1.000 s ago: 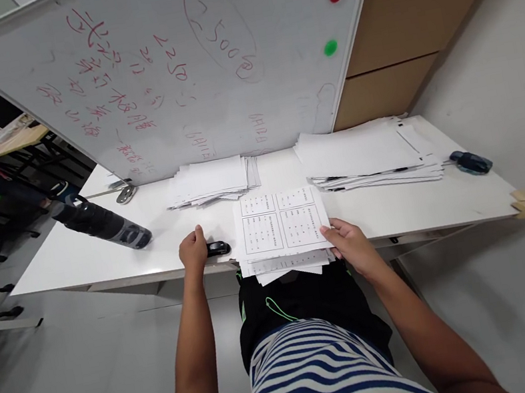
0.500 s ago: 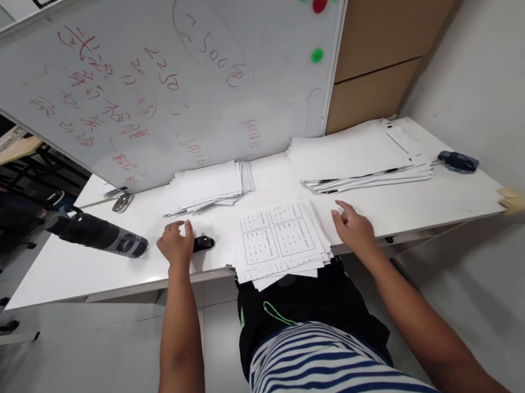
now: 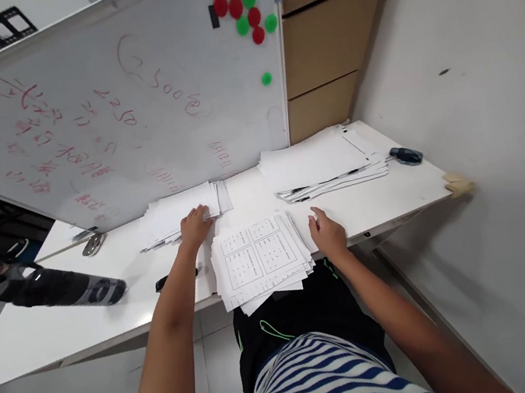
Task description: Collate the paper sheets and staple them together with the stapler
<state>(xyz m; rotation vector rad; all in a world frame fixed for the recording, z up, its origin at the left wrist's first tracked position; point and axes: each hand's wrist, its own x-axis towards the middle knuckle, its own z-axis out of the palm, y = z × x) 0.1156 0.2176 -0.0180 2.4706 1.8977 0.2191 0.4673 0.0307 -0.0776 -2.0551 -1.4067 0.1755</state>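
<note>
My left hand (image 3: pixel 195 227) lies at the front right edge of a stack of white paper (image 3: pixel 178 210), fingers reaching over the sheets; whether it grips any sheet I cannot tell. In front of me, a pile of printed sheets (image 3: pixel 260 254) with boxed tables overhangs the edge of the white desk (image 3: pixel 374 197). Just right of that pile, my right hand (image 3: pixel 329 235) hovers near the desk edge, fingers loosely bent and apart, holding nothing. Under my left forearm, partly hidden, is a small black object (image 3: pixel 162 284).
A larger paper stack (image 3: pixel 317 163) lies at the back right, with a dark blue object (image 3: pixel 406 155) beyond it. On the left are a black bottle (image 3: pixel 70 288) and a grey oval item (image 3: pixel 93 244). Behind stand a whiteboard (image 3: pixel 208 118) with magnets and cardboard boxes (image 3: pixel 321 44).
My left hand has moved forward and right, from beside the small black object to the left paper stack. My right hand stays beside the printed pile. The view has turned to the right.
</note>
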